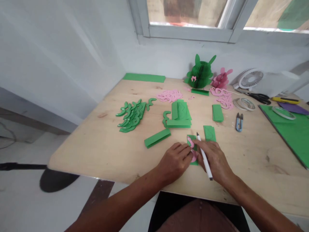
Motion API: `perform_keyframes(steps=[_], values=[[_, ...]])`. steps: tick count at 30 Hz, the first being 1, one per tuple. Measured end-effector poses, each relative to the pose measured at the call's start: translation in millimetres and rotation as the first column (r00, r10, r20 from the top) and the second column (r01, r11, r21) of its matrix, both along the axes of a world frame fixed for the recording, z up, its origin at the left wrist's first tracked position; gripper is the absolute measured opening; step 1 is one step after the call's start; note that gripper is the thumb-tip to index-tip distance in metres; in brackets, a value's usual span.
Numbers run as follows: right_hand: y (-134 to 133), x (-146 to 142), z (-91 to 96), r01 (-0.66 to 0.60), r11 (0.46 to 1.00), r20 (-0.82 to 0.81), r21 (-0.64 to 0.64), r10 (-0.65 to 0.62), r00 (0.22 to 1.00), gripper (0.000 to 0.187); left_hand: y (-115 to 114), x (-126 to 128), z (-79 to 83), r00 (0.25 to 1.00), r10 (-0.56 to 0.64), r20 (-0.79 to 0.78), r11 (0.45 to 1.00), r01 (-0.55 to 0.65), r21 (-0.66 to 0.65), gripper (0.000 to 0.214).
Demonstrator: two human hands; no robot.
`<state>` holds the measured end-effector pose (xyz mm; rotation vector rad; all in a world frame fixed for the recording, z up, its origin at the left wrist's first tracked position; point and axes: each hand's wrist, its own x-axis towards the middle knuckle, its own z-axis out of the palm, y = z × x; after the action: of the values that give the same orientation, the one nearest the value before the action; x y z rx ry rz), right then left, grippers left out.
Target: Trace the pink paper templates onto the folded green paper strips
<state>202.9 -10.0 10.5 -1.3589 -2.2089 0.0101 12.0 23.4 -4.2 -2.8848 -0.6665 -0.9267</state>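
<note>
My left hand [175, 161] presses a pink cut-out template [193, 145] down onto a small folded green paper [191, 139] near the table's front edge. Its fingers are bent and closed on the template. My right hand [214, 159] grips a white pen [204, 157] with a black tip, which rests at the template's upper edge. Another folded green piece [209, 133] lies just beyond my right hand. A long folded green strip [157, 138] lies to the left of my hands.
On the wooden table [101, 141] lie green curved cut-outs [131, 115], a green paper stack [180, 114], pink cut-outs [169, 95], thread snips [238, 121], scissors [259, 96], tape rolls [243, 103], a green mat [293, 132], a fan [251, 78] and green and pink paper figures [200, 74].
</note>
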Motion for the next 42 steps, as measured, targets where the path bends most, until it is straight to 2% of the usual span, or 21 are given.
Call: perform_keyframes(steps=[6,11,26,42], values=[[6,3,7.3,-0.032,0.997,0.024,-0.072,0.034,0.999,0.043,0,0,1.2,1.000,0.004,0.002,1.000,-0.004,-0.005,0.013],[14,2,4.8,-0.044,0.992,-0.016,-0.118,0.042,0.999,0.039,1,0,1.3,1.000,-0.002,-0.008,0.999,0.002,-0.034,0.015],[15,0,-1.9,-0.052,0.996,-0.082,-0.077,0.046,0.996,0.037,3,1,3.3,1.000,-0.002,-0.010,1.000,0.001,-0.021,0.018],[15,3,-6.4,-0.057,0.995,-0.068,-0.080,0.052,0.996,0.040,3,1,3.7,0.999,0.008,-0.031,1.000,-0.008,0.008,0.020]])
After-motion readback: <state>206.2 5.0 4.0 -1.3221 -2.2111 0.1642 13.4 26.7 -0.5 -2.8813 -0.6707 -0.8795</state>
